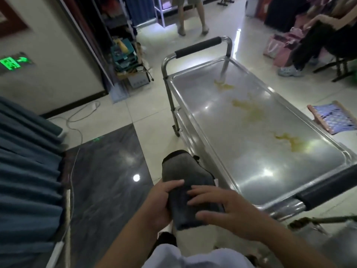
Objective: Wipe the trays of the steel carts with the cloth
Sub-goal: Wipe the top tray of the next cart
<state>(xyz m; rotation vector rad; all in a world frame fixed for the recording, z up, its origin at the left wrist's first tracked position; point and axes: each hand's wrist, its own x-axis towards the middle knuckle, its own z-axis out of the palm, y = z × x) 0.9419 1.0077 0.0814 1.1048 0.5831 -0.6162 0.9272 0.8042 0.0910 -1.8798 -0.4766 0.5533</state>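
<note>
A steel cart (193,105) stands ahead and to the right, its top tray (257,151) marked with yellowish smears (249,109). Black grips cover its far handle (199,47) and near handle (328,187). A folded grey cloth (185,176) is held in front of me, left of the tray's near corner. My left hand (160,204) grips the cloth from the left side. My right hand (228,209) lies on top of it with fingers spread and fairly straight.
Blue curtain folds (27,171) hang at the left. A white cable (77,120) trails over the floor. A person's legs (191,16) stand at the back, and a seated person (309,41) is at the right. A patterned folding stool (332,118) sits beside the cart.
</note>
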